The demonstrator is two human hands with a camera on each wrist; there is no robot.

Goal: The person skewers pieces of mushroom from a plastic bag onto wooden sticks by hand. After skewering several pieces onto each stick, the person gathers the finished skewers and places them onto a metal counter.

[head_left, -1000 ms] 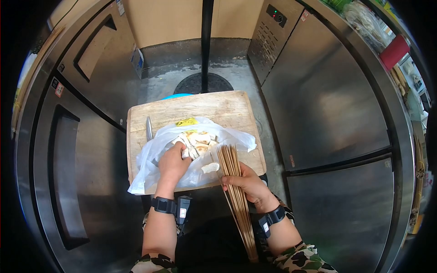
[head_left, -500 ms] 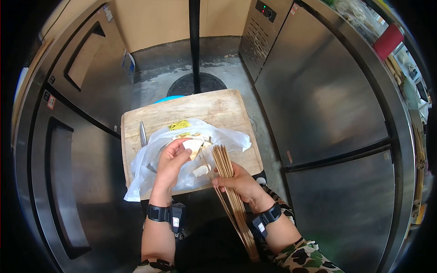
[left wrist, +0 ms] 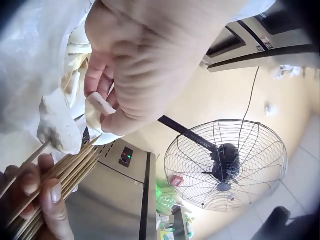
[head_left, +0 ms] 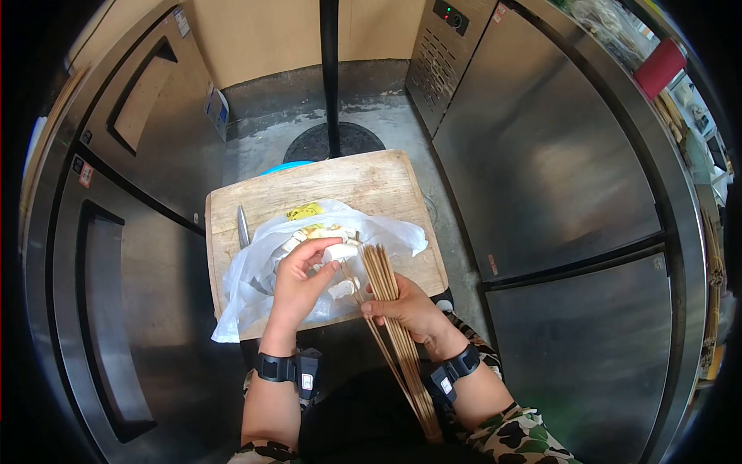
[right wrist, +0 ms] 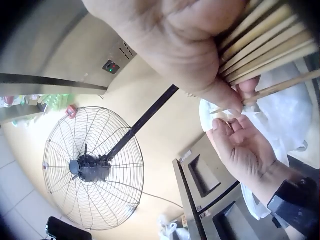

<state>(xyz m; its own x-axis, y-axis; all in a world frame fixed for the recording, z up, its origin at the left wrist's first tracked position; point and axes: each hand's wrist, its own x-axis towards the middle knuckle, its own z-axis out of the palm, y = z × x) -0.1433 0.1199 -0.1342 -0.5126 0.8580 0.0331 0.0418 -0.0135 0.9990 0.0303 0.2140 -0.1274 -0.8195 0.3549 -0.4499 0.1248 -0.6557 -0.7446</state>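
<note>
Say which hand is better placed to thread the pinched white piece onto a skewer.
Probably the left hand: it pinches the white piece, while the right hand is occupied gripping the skewer bundle.

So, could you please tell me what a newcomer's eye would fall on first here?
Probably the bundle of sticks in the right grip, near a white piece pinched in the left grip. A crumpled plastic bag with more pieces lies on the wooden board. Both wrist views show a large wire fan behind.

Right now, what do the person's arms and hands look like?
The left hand and right hand wear no gloves. Each has a black wrist strap with a black box bearing a white label. The camouflage sleeves show green, black and pale patches.
</note>
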